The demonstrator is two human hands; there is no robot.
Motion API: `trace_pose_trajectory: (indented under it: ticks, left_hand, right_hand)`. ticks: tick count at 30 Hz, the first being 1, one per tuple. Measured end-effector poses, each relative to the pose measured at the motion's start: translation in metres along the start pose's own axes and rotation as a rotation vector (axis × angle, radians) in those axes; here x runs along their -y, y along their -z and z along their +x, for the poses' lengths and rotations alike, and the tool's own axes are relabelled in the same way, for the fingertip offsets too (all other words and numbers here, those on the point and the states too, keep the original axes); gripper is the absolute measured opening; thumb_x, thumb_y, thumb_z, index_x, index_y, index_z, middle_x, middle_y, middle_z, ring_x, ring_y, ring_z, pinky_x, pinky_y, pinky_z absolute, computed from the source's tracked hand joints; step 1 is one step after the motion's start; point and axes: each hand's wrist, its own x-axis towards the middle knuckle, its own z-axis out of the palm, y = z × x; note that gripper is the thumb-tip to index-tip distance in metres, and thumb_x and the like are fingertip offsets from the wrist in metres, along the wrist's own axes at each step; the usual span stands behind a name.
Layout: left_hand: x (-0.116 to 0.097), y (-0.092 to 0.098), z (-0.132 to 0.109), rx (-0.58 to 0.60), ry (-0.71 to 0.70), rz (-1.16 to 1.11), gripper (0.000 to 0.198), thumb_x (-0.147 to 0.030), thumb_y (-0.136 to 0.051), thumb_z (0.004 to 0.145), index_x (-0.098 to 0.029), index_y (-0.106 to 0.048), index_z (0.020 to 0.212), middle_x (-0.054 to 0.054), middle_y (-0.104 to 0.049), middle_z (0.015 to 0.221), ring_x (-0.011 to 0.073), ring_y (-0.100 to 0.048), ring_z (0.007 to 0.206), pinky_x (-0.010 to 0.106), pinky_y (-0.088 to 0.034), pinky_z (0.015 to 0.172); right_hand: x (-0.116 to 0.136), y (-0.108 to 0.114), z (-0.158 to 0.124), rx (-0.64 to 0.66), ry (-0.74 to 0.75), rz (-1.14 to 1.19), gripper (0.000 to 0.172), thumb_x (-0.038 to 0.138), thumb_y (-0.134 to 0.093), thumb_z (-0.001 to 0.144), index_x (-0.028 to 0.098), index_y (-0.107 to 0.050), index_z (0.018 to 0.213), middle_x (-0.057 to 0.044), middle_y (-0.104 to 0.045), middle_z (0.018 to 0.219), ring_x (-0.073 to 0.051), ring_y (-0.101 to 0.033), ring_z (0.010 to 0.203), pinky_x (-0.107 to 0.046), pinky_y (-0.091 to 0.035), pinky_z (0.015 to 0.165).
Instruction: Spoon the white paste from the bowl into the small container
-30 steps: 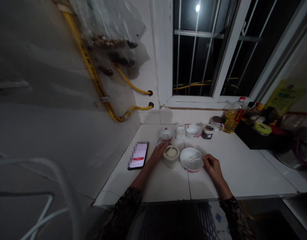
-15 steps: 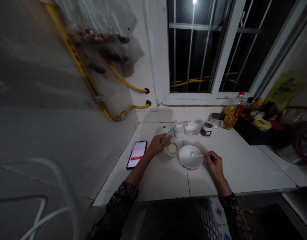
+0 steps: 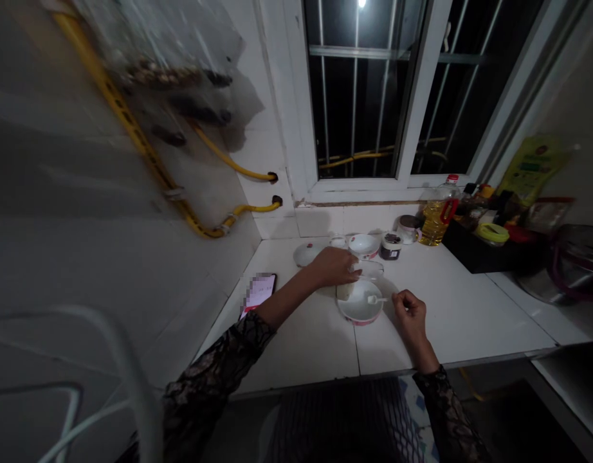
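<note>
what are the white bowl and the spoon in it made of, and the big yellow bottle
The white bowl looks like glazed ceramic: smooth, glossy, with a pink rim band. The spoon looks white and smooth, perhaps plastic or ceramic; it's too small to tell. The bottle looks like clear plastic, with yellow liquid showing through and a red handle.

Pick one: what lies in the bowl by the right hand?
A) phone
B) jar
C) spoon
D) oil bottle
C: a white spoon rests inside the bowl, just beside the right hand.
</note>
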Motion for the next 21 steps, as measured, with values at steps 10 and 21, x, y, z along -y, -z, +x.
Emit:
trace_pose_trajectory:
  ticks: [10, 21]
  left_hand:
    - [-0.013, -0.024, 0.03, 0.049, -0.401, 0.207, 0.02, -0.028, -0.059, 0.077, -0.013, -0.071, 0.073, 0.014, -0.07, 0.069, 0.0241, -0.067, 0.073, 0.034, -0.047, 0.069]
    - [-0.042, -0.061, 0.042, 0.151, -0.575, 0.287, 0.005, -0.019, -0.07, 0.066, -0.015, -0.071, 0.063, 0.012, -0.07, 0.062, 0.0228, -0.065, 0.066, 0.034, -0.041, 0.062]
  right_hand:
    - [0.008, 0.005, -0.011, 0.073, 0.165, -0.111, 0.042, 0.044, -0.053, 0.09, 0.023, -0.041, 0.055, 0.004, -0.042, 0.05, -0.01, -0.037, 0.047, -0.025, -0.033, 0.049]
    - [0.014, 0.004, -0.037, 0.183, 0.745, -0.458, 0.027, 0.015, -0.051, 0.093, 0.023, -0.05, 0.067, 0.001, -0.054, 0.058, -0.012, -0.048, 0.053, -0.028, -0.034, 0.054]
